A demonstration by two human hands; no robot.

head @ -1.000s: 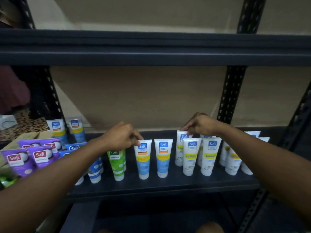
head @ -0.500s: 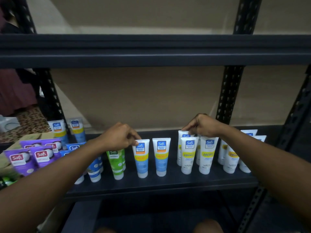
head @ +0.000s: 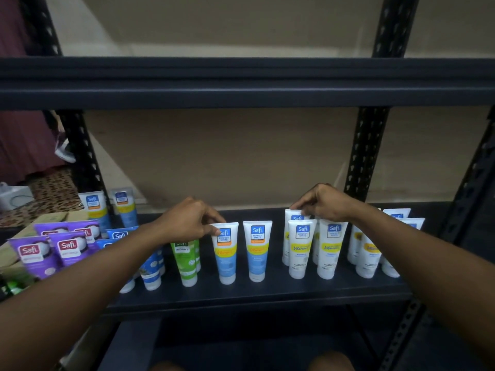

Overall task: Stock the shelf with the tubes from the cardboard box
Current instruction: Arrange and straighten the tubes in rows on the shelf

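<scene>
Several Safi tubes stand cap-down on the dark shelf [head: 254, 295]. My left hand [head: 187, 222] pinches the top edge of a blue tube [head: 226, 259], which stands beside a second blue tube [head: 257, 257]. My right hand [head: 321, 203] pinches the top of a white tube [head: 290, 218] in the back row, behind two white and yellow tubes [head: 300, 253]. A green tube [head: 186, 263] stands partly under my left wrist. More white tubes [head: 368, 257] stand to the right. The cardboard box [head: 51, 219] shows at the left, behind purple tubes [head: 32, 259].
The upper shelf beam [head: 246, 84] runs across just above. Black perforated uprights [head: 367, 153] stand at the back right and back left. Two blue tubes [head: 93, 207] stand at the far left rear. A beige wall lies behind the shelf.
Both hands stay on the same tubes. The view has tilted slightly, and the tubes have hardly shifted.
</scene>
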